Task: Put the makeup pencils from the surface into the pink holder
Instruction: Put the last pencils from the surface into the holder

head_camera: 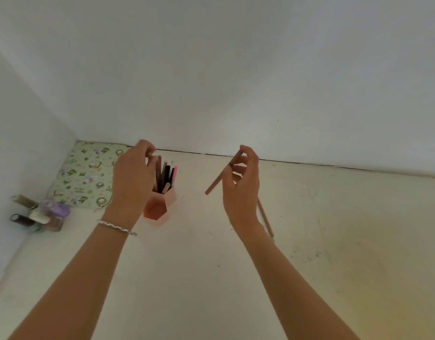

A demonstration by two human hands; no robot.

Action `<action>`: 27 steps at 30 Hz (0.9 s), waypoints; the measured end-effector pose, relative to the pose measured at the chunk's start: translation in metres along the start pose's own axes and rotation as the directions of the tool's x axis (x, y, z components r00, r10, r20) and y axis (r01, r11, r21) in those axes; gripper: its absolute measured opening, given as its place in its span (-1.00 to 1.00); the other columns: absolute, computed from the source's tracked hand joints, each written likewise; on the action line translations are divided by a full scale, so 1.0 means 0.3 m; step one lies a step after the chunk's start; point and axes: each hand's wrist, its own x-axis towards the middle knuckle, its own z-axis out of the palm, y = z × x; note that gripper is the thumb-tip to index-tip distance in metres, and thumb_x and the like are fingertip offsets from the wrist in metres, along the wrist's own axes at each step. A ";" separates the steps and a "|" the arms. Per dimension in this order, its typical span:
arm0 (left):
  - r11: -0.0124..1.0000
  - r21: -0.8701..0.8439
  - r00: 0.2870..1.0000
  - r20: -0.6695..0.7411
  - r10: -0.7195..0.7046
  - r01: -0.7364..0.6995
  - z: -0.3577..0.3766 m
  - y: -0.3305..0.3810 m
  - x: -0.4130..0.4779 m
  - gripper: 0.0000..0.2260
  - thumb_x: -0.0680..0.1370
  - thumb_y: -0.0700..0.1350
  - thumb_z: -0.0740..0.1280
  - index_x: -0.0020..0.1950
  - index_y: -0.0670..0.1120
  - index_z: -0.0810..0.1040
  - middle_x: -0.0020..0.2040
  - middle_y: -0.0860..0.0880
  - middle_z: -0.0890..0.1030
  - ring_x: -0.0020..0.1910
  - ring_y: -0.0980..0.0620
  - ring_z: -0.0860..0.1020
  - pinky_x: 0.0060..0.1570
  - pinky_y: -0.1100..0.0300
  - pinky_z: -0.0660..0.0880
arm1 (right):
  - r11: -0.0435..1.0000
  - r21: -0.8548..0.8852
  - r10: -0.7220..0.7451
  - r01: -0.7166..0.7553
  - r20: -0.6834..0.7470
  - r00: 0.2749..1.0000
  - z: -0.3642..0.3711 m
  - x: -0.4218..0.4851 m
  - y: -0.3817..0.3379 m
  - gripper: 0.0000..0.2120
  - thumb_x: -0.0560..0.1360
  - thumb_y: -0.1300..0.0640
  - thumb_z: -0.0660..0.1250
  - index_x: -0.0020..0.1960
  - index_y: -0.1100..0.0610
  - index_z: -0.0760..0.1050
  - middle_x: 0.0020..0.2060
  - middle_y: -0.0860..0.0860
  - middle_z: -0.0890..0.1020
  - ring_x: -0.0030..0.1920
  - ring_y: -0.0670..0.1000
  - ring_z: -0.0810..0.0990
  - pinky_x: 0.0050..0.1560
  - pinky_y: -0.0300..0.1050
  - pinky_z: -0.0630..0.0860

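Observation:
The pink holder [160, 208] has hexagonal cells and stands on the cream surface near the back wall. Its rear cell holds several pencils [166, 176] upright; the front cell shows nothing inside. My left hand [133, 175] hovers just left of those pencils, fingers curled near their tops; whether it grips one is hidden. My right hand [241, 182] is raised to the right of the holder and pinches a pink-brown pencil [221, 176] held slanted above the surface. Another pencil [265, 218] lies on the surface, partly behind my right wrist.
A green floral pouch [85, 174] lies in the back left corner. A cluster of small bottles [39, 213] stands at the left wall. White walls bound the surface at the back and left.

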 end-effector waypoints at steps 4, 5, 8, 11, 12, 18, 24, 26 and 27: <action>0.994 0.092 0.993 -0.098 0.064 -0.055 -0.024 -0.019 -0.006 -0.80 0.59 -0.07 0.32 0.15 -0.12 0.61 0.12 -0.08 0.63 0.20 -0.11 0.49 0.18 0.08 0.39 | 0.993 0.060 -0.105 0.106 -0.004 0.994 0.080 -0.026 -0.055 -0.60 0.55 0.31 0.29 0.27 -0.07 0.35 -0.03 -0.11 0.56 0.00 -0.05 0.62 0.04 -0.27 0.56; 0.995 0.079 0.986 -0.150 0.077 -0.066 -0.042 -0.019 0.002 -0.77 0.60 -0.08 0.29 0.20 -0.12 0.59 0.13 -0.08 0.63 0.20 -0.10 0.49 0.19 0.10 0.38 | 0.986 0.075 -0.149 0.150 -0.012 0.989 0.103 -0.026 -0.070 -0.60 0.55 0.31 0.30 0.28 -0.05 0.35 -0.04 -0.12 0.56 0.00 -0.02 0.62 0.05 -0.25 0.57; 0.999 0.010 0.973 -0.222 0.053 -0.052 -0.103 -0.026 0.033 -0.75 0.60 -0.11 0.23 0.25 -0.09 0.54 0.11 -0.04 0.62 0.14 -0.07 0.52 0.14 0.14 0.38 | 0.963 0.061 -0.265 0.263 0.032 0.964 0.189 -0.030 -0.098 -0.61 0.56 0.30 0.30 0.30 0.00 0.34 -0.04 -0.12 0.55 -0.01 -0.04 0.62 0.06 -0.16 0.59; 0.994 -0.109 0.972 -0.233 -0.009 -0.017 -0.143 -0.026 0.048 -0.73 0.57 -0.16 0.23 0.25 -0.06 0.53 0.08 0.00 0.63 0.10 -0.01 0.56 0.18 0.03 0.49 | 0.933 -0.094 -0.320 0.347 0.223 0.921 0.260 -0.050 -0.071 -0.66 0.59 0.26 0.27 0.31 0.01 0.34 0.00 -0.01 0.56 -0.05 -0.06 0.59 0.01 -0.08 0.59; 0.989 -0.145 0.972 -0.231 -0.032 -0.002 -0.147 -0.023 0.047 -0.73 0.56 -0.18 0.23 0.25 -0.06 0.53 0.07 0.01 0.63 0.08 0.00 0.57 0.16 -0.01 0.51 | 0.912 -0.159 -0.326 0.379 0.284 0.902 0.270 -0.059 -0.048 -0.69 0.59 0.26 0.27 0.30 0.06 0.37 -0.01 0.03 0.58 -0.07 -0.01 0.59 -0.02 -0.04 0.59; 0.980 -0.196 0.973 -0.222 -0.059 0.015 -0.130 0.005 0.017 -0.72 0.56 -0.24 0.25 0.25 -0.06 0.54 0.04 0.03 0.62 -0.05 0.11 0.56 0.07 0.04 0.55 | 0.606 -0.453 -0.527 0.654 0.387 0.756 0.267 -0.107 0.084 -0.84 0.46 0.29 0.41 0.03 0.20 0.65 -0.02 0.12 0.64 0.03 0.15 0.59 0.11 -0.01 0.43; 0.956 -0.286 0.958 -0.285 -0.020 -0.065 -0.043 0.134 -0.044 -0.75 0.50 -0.26 0.25 0.12 -0.01 0.53 -0.06 0.09 0.59 -0.19 0.17 0.52 -0.14 0.33 0.48 | 0.805 -0.418 -0.436 0.421 0.063 0.898 0.127 -0.040 0.089 -0.60 0.46 0.35 0.24 0.29 0.19 0.46 0.17 0.12 0.55 0.21 0.05 0.45 0.29 -0.17 0.25; 0.950 -0.293 0.976 -0.211 0.048 -0.110 0.041 0.204 -0.102 -0.78 0.48 -0.25 0.26 0.06 0.01 0.50 -0.11 0.11 0.56 -0.21 0.16 0.51 -0.20 0.36 0.44 | 0.862 -0.413 -0.352 0.295 -0.069 0.933 0.052 -0.003 0.098 -0.60 0.45 0.38 0.22 0.28 0.20 0.46 0.18 0.11 0.54 0.17 0.11 0.50 0.25 -0.07 0.34; 0.953 -0.281 0.990 -0.116 0.078 -0.108 0.101 0.243 -0.140 -0.79 0.48 -0.25 0.27 0.05 0.01 0.49 -0.12 0.11 0.54 -0.22 0.17 0.50 -0.21 0.35 0.44 | 0.879 -0.413 -0.314 0.240 -0.121 0.942 0.004 0.013 0.108 -0.59 0.45 0.39 0.21 0.27 0.20 0.46 0.19 0.11 0.53 0.13 0.12 0.53 0.22 -0.02 0.36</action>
